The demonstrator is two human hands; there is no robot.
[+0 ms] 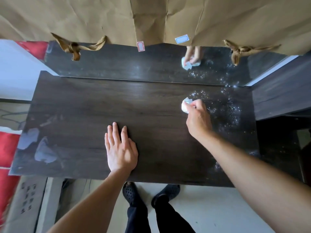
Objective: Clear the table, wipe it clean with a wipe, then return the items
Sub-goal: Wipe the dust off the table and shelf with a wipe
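A dark wood-grain table [84, 106] fills the middle of the view. My right hand [197, 117] grips a crumpled white wipe [185, 105] and presses it on the table's far right part, beside a patch of glistening droplets [227, 106]. My left hand [120, 148] lies flat on the table near the front edge, fingers spread, holding nothing. No other items stand on the tabletop.
A mirror [117, 64] runs along the table's back edge and reflects the hand and wipe. Brown paper [84, 17] hangs above it with two stickers. Pale smears [43, 152] mark the table's left front. A dark cabinet [282, 98] adjoins the right. Red objects [8, 148] sit at left.
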